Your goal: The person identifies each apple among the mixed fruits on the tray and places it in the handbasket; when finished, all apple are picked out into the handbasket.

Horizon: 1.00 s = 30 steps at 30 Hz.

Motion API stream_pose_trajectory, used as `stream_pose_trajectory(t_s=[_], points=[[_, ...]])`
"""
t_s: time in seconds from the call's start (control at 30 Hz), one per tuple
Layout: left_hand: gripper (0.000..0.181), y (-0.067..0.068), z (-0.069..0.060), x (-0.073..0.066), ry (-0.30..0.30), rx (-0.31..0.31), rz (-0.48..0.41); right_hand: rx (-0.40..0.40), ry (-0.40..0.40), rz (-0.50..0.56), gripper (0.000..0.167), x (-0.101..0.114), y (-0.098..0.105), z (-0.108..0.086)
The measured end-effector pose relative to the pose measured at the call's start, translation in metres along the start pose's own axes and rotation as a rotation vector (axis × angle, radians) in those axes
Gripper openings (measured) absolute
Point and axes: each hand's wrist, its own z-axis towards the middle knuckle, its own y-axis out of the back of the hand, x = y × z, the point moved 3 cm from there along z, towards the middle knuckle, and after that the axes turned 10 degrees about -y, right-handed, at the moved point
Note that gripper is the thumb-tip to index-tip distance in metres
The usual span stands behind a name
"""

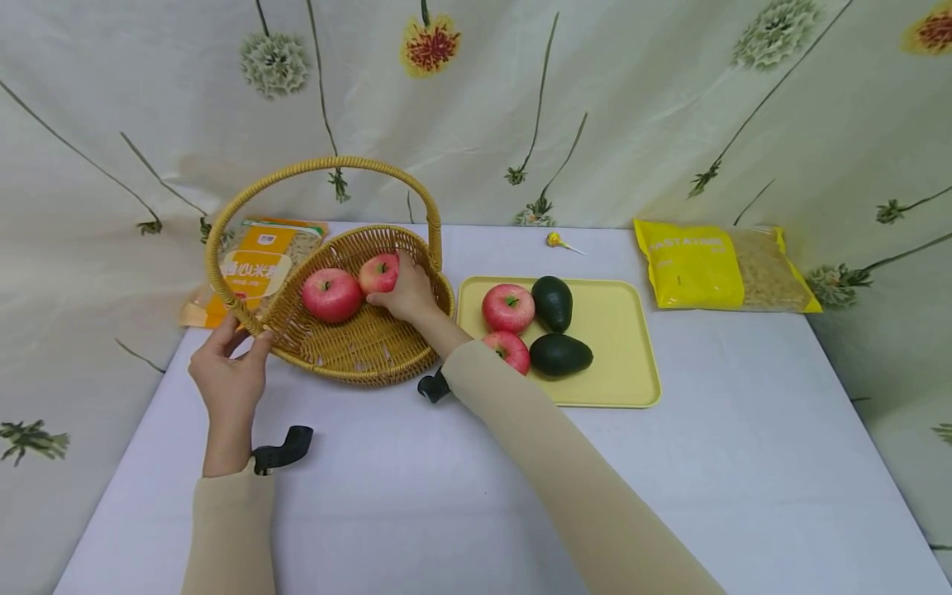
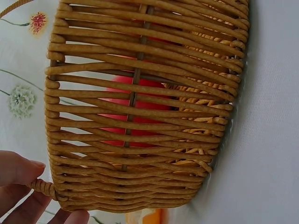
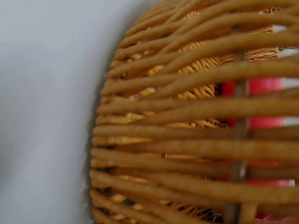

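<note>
A wicker basket (image 1: 357, 351) with a tall arched handle stands left of centre. My left hand (image 1: 232, 372) pinches the left foot of that handle at the rim; the left wrist view shows the fingertips (image 2: 25, 168) around it. Inside the basket lies one apple (image 1: 332, 296), red and glimpsed through the weave in both wrist views. Beside it my right hand (image 1: 407, 291) reaches in and grips a second apple (image 1: 379, 273), fingers on its right side. The right wrist view has only the basket's woven wall (image 3: 187, 112) up close, so the right hand is hidden there.
Right of the basket, a yellow tray (image 1: 621, 364) bears two apples (image 1: 508, 308) and two avocados (image 1: 552, 304); my right forearm partly covers one apple. A lollipop (image 1: 555, 240) lies behind it. A yellow pasta bag (image 1: 725, 268) is at the right, an orange food bag (image 1: 256, 264) behind the basket.
</note>
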Motion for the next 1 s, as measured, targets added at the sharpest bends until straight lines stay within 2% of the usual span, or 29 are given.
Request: stream_pose_trajectory(t_s=[0.23, 0.47, 0.6, 0.77, 1.0], points=[[0.053, 0.000, -0.001, -0.001, -0.016, -0.004, 0.004, 0.017, -0.007, 0.064, 0.100, 0.000, 0.002, -0.005], [0.053, 0.000, -0.002, -0.002, -0.018, -0.010, 0.005, -0.002, 0.054, 0.117, 0.099, 0.003, 0.015, -0.021], [0.052, 0.001, -0.002, -0.002, -0.015, -0.016, 0.013, 0.002, 0.122, 0.151, 0.097, 0.005, 0.027, -0.042], [0.053, 0.001, -0.002, -0.001, -0.026, -0.014, 0.006, 0.008, 0.243, 0.206, 0.092, 0.000, 0.048, -0.078], [0.053, 0.000, 0.000, -0.001, -0.050, 0.000, 0.001, -0.026, 0.356, 0.253, 0.086, -0.026, 0.085, -0.121]])
